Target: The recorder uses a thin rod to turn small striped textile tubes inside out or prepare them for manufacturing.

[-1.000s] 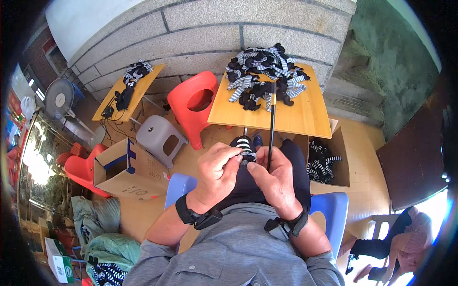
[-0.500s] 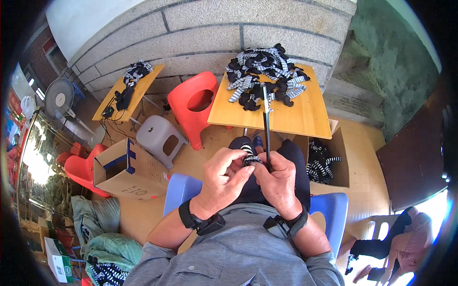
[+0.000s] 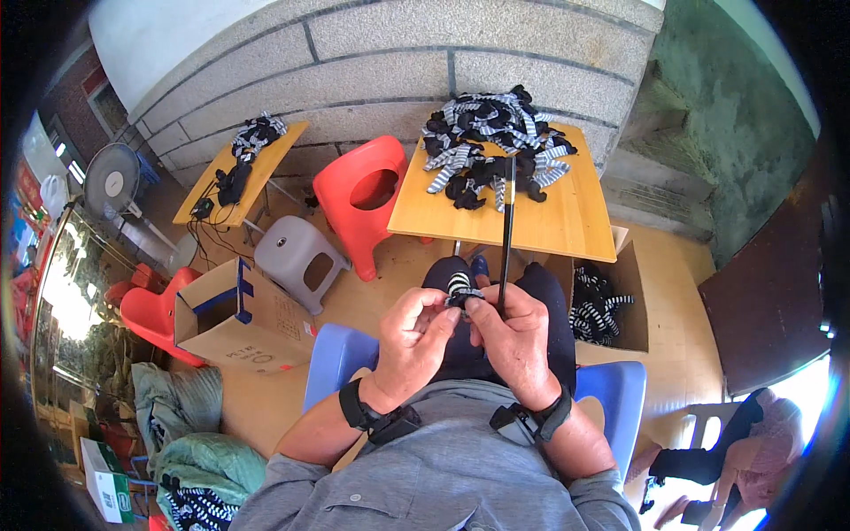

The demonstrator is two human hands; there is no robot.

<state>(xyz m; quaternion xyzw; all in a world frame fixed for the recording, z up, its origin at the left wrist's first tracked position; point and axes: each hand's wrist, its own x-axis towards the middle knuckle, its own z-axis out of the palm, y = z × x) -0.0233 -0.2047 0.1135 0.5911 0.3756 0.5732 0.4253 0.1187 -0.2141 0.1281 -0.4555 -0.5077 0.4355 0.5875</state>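
Above my lap, both hands meet on a small bunched black-and-white striped sock. My left hand pinches its left side between thumb and fingers. My right hand has thumb and fingertips closed on the right side of its dark edge. A long thin dark rod rises from beside the right hand's fingers and stands across the front of the wooden table; its lower end is hidden by that hand. On the table lies a heap of black and grey-striped socks.
An open carton with striped socks stands right of my legs. A red chair, a grey stool and a large carton are at left. A second table carries more socks. Another person sits at lower right.
The rod's upper end has swung to the right. My hands have shifted slightly, and the striped sock between them now sits a little lower and more bunched.
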